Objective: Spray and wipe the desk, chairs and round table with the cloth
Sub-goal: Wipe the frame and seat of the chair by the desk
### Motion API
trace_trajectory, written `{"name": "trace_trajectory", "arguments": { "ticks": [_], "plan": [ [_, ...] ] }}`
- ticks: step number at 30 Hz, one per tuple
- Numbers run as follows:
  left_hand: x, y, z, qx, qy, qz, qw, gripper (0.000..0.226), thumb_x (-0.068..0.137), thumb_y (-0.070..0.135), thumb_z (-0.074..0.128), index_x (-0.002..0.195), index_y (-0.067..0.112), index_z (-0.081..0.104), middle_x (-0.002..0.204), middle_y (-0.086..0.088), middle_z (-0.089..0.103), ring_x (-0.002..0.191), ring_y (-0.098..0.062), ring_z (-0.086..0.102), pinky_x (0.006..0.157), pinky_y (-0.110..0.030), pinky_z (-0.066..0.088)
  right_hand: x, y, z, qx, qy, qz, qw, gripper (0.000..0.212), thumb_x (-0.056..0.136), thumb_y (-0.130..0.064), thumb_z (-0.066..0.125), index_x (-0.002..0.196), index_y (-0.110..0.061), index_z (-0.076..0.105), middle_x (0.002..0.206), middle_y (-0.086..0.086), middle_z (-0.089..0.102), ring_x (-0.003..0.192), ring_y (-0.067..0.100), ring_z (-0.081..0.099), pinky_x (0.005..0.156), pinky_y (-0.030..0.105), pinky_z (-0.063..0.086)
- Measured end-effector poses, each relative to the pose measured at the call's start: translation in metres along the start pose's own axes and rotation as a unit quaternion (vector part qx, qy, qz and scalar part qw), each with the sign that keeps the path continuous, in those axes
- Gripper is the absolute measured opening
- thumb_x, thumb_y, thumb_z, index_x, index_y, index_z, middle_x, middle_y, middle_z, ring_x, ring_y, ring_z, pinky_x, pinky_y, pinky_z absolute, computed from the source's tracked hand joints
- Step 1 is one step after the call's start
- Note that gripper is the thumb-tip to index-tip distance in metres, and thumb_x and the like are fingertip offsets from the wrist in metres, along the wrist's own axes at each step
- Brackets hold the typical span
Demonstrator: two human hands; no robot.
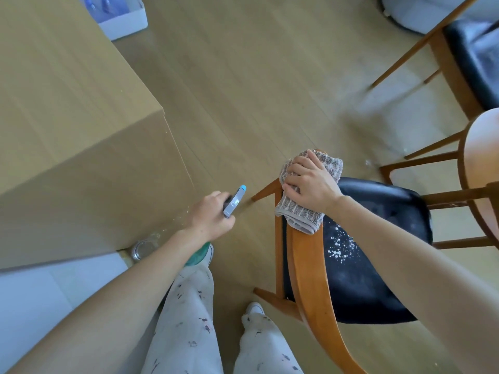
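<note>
A person stands here in pale trousers [189,319] with little dark marks, and one white shoe [254,308] peeks out on the wooden floor [243,90].

There are two hands, and each one holds one thing. The left hand [212,218] has its fingers curled round one spray bottle [234,201]. The bottle has a grey top with a blue tip, and its green body shows just under the wrist. The right hand [310,188] lies flat on top of one cloth [299,214], with its fingers spread and bent a little over it, pressing it down.

The cloth is grey and ribbed (like a small towel), folded, and it sits on the top rail of the near chair [310,279]. That chair is brown wood with a dark seat, and the seat has white specks on it.

I count two chairs. The second chair [459,58] is farther off, at the top right.

One round table [483,157] shows at the right edge, just past the near chair. One big desk [67,103] fills the left side. At its far corner sits one white box [127,22] holding bottles, too blurry to count.
</note>
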State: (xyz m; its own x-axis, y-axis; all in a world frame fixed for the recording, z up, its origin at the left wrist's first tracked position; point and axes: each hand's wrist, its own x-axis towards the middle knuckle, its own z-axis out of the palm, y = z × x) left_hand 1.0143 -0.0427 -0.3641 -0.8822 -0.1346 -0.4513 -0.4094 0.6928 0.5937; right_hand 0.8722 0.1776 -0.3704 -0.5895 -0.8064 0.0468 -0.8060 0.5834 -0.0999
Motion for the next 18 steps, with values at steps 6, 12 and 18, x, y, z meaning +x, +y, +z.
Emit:
{"name": "trace_trajectory", "arguments": {
  "ticks": [6,12,18],
  "plan": [
    [-0.038,0.006,0.031,-0.004,0.047,-0.047,0.998,0.014,0.081,0.01,0.055,0.093,0.017,0.056,0.088,0.003,0.048,0.075,-0.022,0.046,0.05,-0.023,0.025,-0.017,-0.016,0.005,0.006,-0.003,-0.036,0.999,0.04,0.091,-0.031,0.042,0.069,-0.016,0.072,0.076,-0.001,0.061,0.099,0.025,0.054,0.113,0.048,0.021],
    [-0.083,0.011,0.069,-0.001,0.081,-0.082,0.993,0.018,0.082,0.016,0.056,0.098,0.022,0.057,0.085,0.008,0.046,0.074,-0.02,0.047,0.049,-0.023,0.025,-0.045,-0.038,0.013,0.009,-0.001,-0.106,0.994,0.036,0.089,-0.028,0.046,0.065,-0.016,0.071,0.07,-0.001,0.059,0.09,0.025,0.055,0.11,0.047,0.026],
    [-0.137,0.015,0.1,-0.056,0.119,-0.12,0.984,0.018,0.081,0.016,0.057,0.085,0.028,0.044,0.08,0.009,0.044,0.076,-0.021,0.048,0.058,-0.028,0.031,-0.078,-0.063,0.011,0.019,-0.013,-0.155,0.988,0.043,0.09,-0.031,0.04,0.063,-0.015,0.07,0.068,-0.001,0.059,0.088,0.024,0.054,0.11,0.05,0.027]
  ]
}}
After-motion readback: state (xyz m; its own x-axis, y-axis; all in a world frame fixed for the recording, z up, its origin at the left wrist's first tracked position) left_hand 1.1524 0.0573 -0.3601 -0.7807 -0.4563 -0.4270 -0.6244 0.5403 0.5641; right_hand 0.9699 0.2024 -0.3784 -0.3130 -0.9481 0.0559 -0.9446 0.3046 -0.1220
